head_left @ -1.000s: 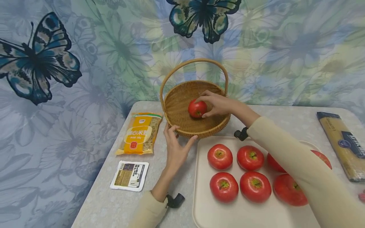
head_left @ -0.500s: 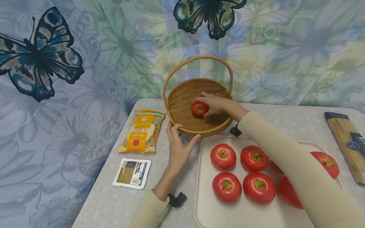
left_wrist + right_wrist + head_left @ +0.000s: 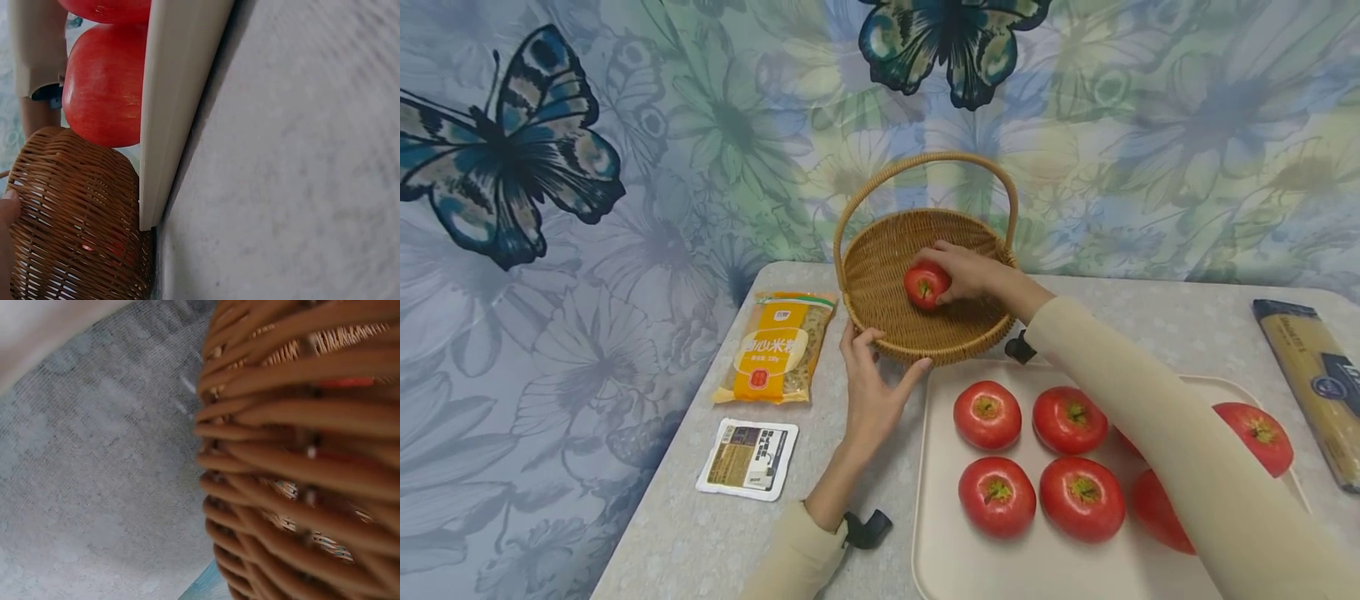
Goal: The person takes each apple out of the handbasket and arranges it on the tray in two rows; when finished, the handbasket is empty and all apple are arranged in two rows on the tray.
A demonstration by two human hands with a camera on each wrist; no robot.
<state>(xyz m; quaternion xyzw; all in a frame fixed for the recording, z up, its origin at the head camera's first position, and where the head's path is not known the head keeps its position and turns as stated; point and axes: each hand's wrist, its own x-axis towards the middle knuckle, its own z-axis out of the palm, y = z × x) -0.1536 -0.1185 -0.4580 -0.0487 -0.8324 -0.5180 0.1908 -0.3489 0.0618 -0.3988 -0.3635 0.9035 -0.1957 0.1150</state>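
A wicker basket [image 3: 880, 304] with a tall arched handle stands at the back of the table. Inside it sits one red apple [image 3: 922, 286], and my right hand [image 3: 964, 271] reaches over the rim to grip it, fingers over the top and thumb at its right side. My left hand [image 3: 872, 400] holds the basket's front left, fingertips at the rim and thumb spread along the front wall. In the left wrist view the thumb [image 3: 7, 209] rests against the weave. The basket's wall [image 3: 300, 425] hides the right hand in the right wrist view.
A cream tray [image 3: 962, 575] with several red apples [image 3: 997, 496] lies in front of the basket, partly under the right sleeve [image 3: 1157, 425]. To the left are a yellow food bag [image 3: 772, 350] and a small white packet [image 3: 748, 458]. A spaghetti pack [image 3: 1307, 375] lies far right.
My right thumb has closed in on the apple, which has turned slightly in the basket. The left hand keeps its hold; the whole head view has shifted a little.
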